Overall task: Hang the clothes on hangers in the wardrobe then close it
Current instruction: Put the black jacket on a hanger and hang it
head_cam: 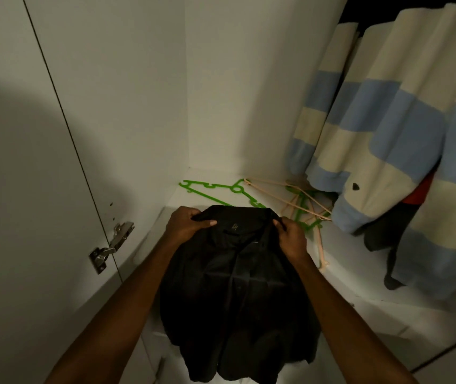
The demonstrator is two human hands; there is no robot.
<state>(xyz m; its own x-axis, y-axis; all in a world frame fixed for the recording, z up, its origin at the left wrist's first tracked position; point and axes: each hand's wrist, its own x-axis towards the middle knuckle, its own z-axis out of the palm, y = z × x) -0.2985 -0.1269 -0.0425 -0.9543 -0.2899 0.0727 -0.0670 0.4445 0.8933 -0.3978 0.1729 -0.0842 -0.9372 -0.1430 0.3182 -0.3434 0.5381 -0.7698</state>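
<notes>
The black shirt [237, 286] is soft and floppy, and it looks light. It will sag and fold if you hold it by one spot, so hold it at the two shoulders, close to the collar, like you do now. Your left hand [186, 225] pinches the left shoulder, and your right hand [293, 239] pinches the right one. The shirt hangs down between your arms, over the white wardrobe shelf [387, 273].

It is dark and a bit shiny, with a small mark at the neck. No hanger seems to be in it yet. A green hanger [221, 192] lies just past your hands, and a peach hanger [319, 242] sits beside your right hand. A striped top [387, 120] hangs further to the right.
</notes>
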